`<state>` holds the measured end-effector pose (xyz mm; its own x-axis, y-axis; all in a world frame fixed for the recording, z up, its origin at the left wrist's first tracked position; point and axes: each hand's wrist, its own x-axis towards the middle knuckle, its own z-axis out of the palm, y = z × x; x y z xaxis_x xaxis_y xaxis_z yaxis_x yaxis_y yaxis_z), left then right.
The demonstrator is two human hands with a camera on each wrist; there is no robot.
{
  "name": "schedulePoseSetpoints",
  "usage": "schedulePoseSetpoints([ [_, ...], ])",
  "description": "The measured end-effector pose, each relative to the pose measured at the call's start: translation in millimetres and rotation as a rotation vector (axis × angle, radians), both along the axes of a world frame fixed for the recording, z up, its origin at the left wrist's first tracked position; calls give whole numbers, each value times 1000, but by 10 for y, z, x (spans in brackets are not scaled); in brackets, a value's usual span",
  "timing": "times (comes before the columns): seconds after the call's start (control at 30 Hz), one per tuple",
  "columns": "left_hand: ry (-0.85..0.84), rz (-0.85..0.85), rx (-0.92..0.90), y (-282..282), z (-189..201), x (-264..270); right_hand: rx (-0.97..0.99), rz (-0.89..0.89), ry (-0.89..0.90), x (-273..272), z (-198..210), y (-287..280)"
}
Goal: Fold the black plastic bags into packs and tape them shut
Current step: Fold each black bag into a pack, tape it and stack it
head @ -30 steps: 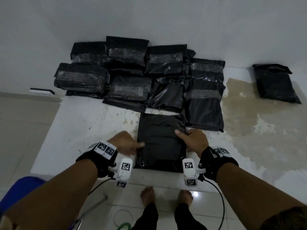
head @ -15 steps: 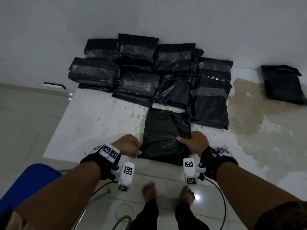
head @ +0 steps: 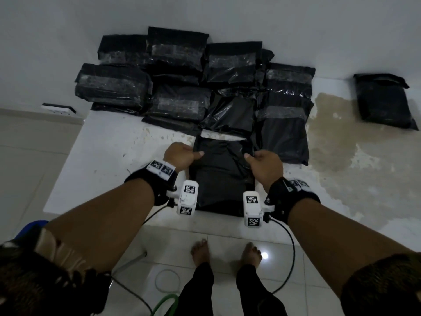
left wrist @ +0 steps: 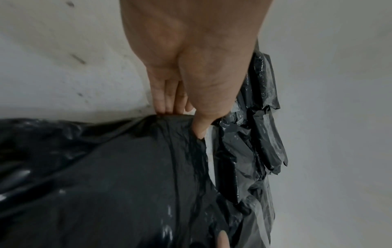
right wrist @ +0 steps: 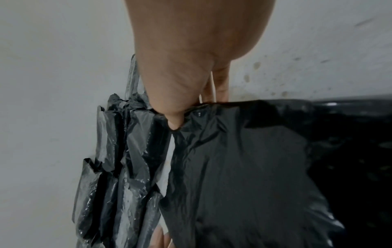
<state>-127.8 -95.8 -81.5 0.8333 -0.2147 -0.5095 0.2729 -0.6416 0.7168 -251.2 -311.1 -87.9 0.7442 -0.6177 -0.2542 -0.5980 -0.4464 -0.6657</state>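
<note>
Two hands on one black plastic bag (head: pixel 222 179), flat at the near edge of the white desk (head: pixel 109 156): our left hand (head: pixel 181 156) and right hand (head: pixel 265 163) each pinch a far corner, thumb over, fingers (left wrist: pixel 164 100) under. Taped packs (head: pixel 182 87) lie stacked just beyond.

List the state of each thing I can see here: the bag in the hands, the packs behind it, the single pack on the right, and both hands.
Bag: flat on the table, untaped, held at both far corners.
Packs: folded, taped, piled against the wall.
Single pack: lying apart at the right; tape cannot be told.
Left hand: pinches the bag's left corner.
Right hand: pinches the bag's right corner.
Table: white, speckled, stained at the right.
</note>
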Motion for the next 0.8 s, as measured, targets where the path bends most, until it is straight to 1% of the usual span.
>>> schedulePoseSetpoints([
  [0.07,6,2,8,-79,-32,53,-80,22,-21,83,50,-13],
  [0.17,-69,-13,65,-100,-118,104,-139,19,4,162,92,-85],
  [0.27,-112,85,29,-78,-176,116,-160,-29,3,191,103,-152],
  [0.33,-117,97,25,-73,-203,122,-174,-44,7,208,108,-157],
  [0.43,-65,45,35,-48,-143,98,-195,-41,29,167,130,-110],
  [0.57,60,-144,26,61,-111,15,-142,-12,43,-67,137,33],
  [0.63,40,-204,25,100,-120,-27,-106,-12,79,-171,115,105],
  [0.73,9,-236,54,112,-79,-99,-44,-46,112,-231,55,161],
  [0.8,29,-250,84,155,-102,-132,6,-36,115,-242,31,194],
])
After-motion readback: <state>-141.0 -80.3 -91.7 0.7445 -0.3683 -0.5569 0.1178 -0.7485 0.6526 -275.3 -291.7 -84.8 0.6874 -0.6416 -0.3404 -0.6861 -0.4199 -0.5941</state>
